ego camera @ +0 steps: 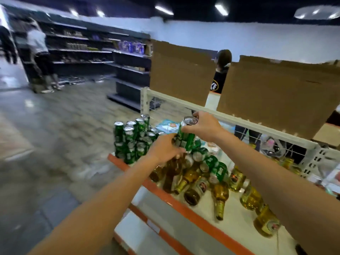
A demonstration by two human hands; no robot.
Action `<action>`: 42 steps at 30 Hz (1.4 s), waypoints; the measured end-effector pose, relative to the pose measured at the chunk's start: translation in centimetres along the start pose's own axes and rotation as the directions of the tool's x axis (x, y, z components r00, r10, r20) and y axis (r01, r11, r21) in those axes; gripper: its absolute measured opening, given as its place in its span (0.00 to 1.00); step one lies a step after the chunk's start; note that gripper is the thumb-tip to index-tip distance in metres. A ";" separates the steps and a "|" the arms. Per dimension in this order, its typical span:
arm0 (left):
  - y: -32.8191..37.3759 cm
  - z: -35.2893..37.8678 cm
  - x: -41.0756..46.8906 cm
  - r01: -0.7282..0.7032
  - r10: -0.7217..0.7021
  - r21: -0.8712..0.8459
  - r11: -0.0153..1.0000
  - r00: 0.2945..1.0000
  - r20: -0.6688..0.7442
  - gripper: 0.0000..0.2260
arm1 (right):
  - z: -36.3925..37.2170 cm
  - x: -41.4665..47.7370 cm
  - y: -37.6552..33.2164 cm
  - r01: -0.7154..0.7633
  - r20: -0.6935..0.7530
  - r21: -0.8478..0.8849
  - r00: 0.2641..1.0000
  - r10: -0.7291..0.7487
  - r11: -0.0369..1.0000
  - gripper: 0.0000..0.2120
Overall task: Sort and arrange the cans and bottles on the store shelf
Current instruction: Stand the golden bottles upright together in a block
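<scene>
- Right hand [203,127], arm outstretched, grips the top rim of a tilted green aluminium can [186,139].
- Left hand [165,149] curls round its lower end, forearm extended.

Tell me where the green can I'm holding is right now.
In the head view the green can is mid-frame, tilted above the shelf, right hand gripping its top, left hand its base, just right of the stacked cans.
</scene>
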State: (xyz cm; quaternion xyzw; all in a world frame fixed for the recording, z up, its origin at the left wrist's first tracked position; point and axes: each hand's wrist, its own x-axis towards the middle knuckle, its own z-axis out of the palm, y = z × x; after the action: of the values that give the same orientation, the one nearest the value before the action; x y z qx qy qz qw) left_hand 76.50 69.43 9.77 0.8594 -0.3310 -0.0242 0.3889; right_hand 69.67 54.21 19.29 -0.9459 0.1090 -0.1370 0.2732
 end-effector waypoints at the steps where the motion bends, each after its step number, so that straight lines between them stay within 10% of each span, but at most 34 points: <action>1: -1.0 -1.4 -0.6 0.015 -0.015 -0.006 1.000 1.000 -0.024 0.23 | 0.7 0.5 -1.4 0.028 0.006 0.007 1.000 -0.028 1.000 0.32; 18: -16.0 -20.2 2.0 -0.016 -0.022 -0.145 0.989 0.967 -0.254 0.24 | 16.0 12.1 -20.6 0.143 0.109 0.006 0.984 -0.143 0.990 0.28; 32: -19.7 -17.1 15.5 -0.032 0.005 -0.252 0.967 0.994 -0.109 0.35 | 15.4 22.0 -9.7 -0.172 0.069 -0.078 0.982 0.178 0.982 0.25; 42: -22.3 -9.1 23.7 -0.141 0.074 0.438 0.888 0.983 0.167 0.34 | 16.6 26.4 -0.3 -0.259 0.199 -0.241 0.930 0.309 0.935 0.26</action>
State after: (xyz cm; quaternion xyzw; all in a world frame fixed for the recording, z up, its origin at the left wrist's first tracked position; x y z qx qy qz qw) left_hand 109.96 72.08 5.93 0.9020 -0.4025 0.0115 0.1560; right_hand 99.84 55.16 11.24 -0.9530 0.2264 0.0288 0.1992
